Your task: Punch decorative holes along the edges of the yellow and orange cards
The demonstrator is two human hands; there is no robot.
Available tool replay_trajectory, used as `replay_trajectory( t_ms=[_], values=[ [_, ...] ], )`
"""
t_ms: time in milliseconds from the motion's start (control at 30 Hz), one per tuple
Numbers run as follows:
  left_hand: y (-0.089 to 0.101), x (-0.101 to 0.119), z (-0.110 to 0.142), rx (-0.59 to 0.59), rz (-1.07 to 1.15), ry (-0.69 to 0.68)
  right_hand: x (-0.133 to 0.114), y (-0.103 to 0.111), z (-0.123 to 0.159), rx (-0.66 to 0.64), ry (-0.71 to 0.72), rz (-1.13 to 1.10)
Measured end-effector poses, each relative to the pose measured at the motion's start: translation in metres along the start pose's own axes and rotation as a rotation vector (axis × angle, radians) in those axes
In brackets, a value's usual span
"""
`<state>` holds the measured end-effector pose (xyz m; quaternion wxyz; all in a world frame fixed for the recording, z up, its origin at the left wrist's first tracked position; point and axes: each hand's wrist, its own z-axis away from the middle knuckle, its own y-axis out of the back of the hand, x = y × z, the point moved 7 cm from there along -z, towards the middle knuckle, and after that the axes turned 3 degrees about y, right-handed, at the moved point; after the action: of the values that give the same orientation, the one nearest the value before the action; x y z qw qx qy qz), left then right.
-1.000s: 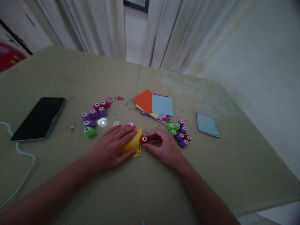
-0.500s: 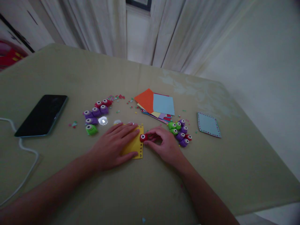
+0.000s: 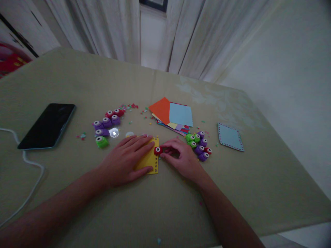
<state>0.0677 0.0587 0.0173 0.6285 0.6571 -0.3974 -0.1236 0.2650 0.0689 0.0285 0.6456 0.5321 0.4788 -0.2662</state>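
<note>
Under my left hand (image 3: 129, 158) lies a yellow sheet of paper (image 3: 148, 161), held flat by spread fingers. Small shapes are punched along its right edge. My right hand (image 3: 181, 158) pinches a red craft punch (image 3: 158, 150) between thumb and fingers, and the punch sits on that right edge. To the right of this hand is a cluster of green and purple punches (image 3: 199, 147) with a red one among them. A light blue card (image 3: 230, 136) with holes around its border lies farther right.
Several purple punches (image 3: 107, 122), red ones and a green punch (image 3: 101, 142) stand at left. A tablet (image 3: 48, 125) with a white cable (image 3: 38, 165) lies beyond them. Coloured paper sheets (image 3: 181, 114) are stacked behind my hands. Tiny paper bits (image 3: 133, 106) are scattered about.
Hardly anything differs: the view has shifted slightly. My left hand stays flat on the yellow paper, and my right hand still holds the red punch at its edge.
</note>
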Motion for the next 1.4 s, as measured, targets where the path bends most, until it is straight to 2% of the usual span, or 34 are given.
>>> replay_trajectory(
  t_ms=[667,900,1100,1400],
  values=[
    [0.0,0.002,-0.001,0.004,-0.027,-0.016,0.003,0.001,0.001,0.012,-0.01,-0.036],
    [0.0,0.002,-0.003,-0.006,-0.036,-0.024,0.014,0.001,-0.004,0.07,-0.157,-0.104],
    [0.0,0.003,-0.004,-0.011,-0.054,-0.021,0.017,-0.007,-0.017,-0.042,-0.25,-0.116],
    [-0.002,0.003,-0.005,0.01,-0.022,-0.016,0.01,-0.006,-0.024,-0.105,-0.44,-0.128]
  ],
)
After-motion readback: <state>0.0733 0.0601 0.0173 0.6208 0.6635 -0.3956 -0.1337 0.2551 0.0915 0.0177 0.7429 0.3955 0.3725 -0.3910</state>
